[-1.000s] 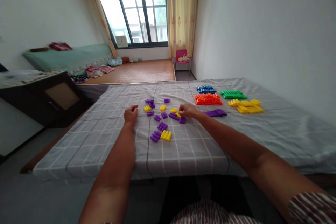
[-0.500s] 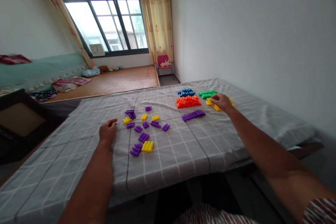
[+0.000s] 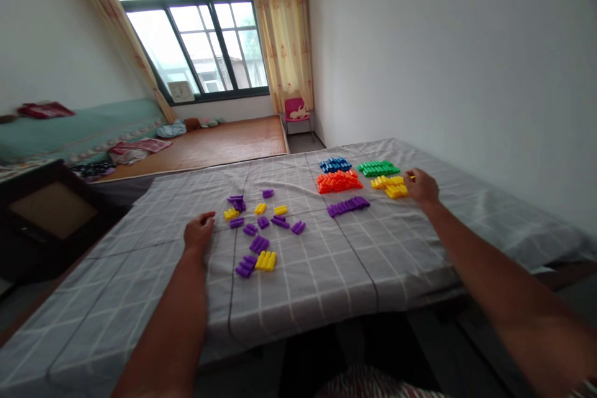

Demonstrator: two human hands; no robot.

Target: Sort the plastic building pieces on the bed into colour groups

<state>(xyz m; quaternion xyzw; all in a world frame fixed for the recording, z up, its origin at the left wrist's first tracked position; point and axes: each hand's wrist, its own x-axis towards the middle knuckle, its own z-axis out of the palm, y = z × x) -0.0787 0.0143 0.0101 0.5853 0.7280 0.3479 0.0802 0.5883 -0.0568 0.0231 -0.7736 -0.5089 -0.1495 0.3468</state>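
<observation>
My right hand (image 3: 422, 188) is at the right end of the yellow row (image 3: 390, 186), its fingers closed on a yellow piece (image 3: 412, 178). Behind that row lies a green row (image 3: 379, 168). To its left are a blue pile (image 3: 334, 165) and an orange pile (image 3: 339, 181), with a purple row (image 3: 348, 206) in front. My left hand (image 3: 199, 230) rests on the cloth, fingers loosely curled and partly apart, holding nothing. Beside it are scattered purple pieces (image 3: 259, 244) and yellow pieces (image 3: 265, 260), some in small joined groups.
A grey checked cloth (image 3: 308, 280) covers the table. Beyond it stand a low wooden platform (image 3: 224, 142) with bedding and a pink chair (image 3: 294, 107). A dark cabinet (image 3: 41, 211) is at the left, and a white wall (image 3: 448, 62) borders the right side.
My right hand has moved right, from over the middle of the yellow row to its right end, uncovering more yellow pieces. The view has shifted slightly; my left hand stays on the cloth.
</observation>
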